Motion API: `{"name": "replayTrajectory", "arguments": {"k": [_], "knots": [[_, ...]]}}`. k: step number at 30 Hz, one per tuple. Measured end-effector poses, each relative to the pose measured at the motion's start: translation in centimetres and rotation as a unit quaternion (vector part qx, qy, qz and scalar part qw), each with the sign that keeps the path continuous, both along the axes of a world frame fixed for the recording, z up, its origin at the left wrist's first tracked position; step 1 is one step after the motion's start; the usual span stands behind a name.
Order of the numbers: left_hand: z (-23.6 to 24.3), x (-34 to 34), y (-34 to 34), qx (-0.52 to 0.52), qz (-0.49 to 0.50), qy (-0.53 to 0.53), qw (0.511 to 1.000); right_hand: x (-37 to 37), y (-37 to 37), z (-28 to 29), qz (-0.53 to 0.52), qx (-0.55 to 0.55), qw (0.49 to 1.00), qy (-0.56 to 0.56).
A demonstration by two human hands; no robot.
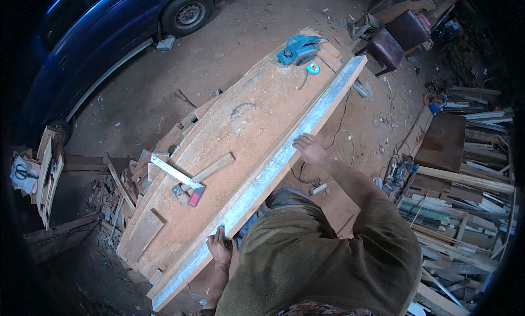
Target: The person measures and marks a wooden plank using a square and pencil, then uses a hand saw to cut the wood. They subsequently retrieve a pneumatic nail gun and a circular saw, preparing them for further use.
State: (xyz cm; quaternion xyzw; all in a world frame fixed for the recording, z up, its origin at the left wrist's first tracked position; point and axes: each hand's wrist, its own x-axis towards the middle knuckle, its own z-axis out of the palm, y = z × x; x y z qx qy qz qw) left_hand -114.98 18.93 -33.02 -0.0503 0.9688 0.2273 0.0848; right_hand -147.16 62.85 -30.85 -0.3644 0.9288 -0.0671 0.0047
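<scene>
Long pale plank (273, 168) lay along the near edge of the sawdust-covered tabletop (235, 124). Left hand (220, 249) pressed flat and open on the plank's near end; right hand (309, 148) rested open on its edge further along, apparently steadying it. Beside the plank: metal square (174, 173) and hammer (205, 175) mid-tabletop; blue power planer (298, 48) and tape measure (313, 68) near its far end. Nothing blocked the plank.
</scene>
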Motion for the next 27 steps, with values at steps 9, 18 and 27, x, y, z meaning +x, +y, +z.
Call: {"name": "replayTrajectory", "arguments": {"k": [9,18,27], "knots": [[-2.9,-2.4,-5.9,0.085,-0.147,-0.207,0.963,-0.3,-1.1,1.4,-0.010,0.163,0.982,-0.094],[-1.4,-1.5,-1.4,-0.001,-0.089,-0.127,0.988,-2.7,-0.6,1.0,0.107,0.231,0.957,-0.137],[-3.4,-3.0,-0.2,-0.085,0.002,-0.101,0.991,-3.5,-2.2,-0.7,0.117,0.312,0.937,-0.101]]}}
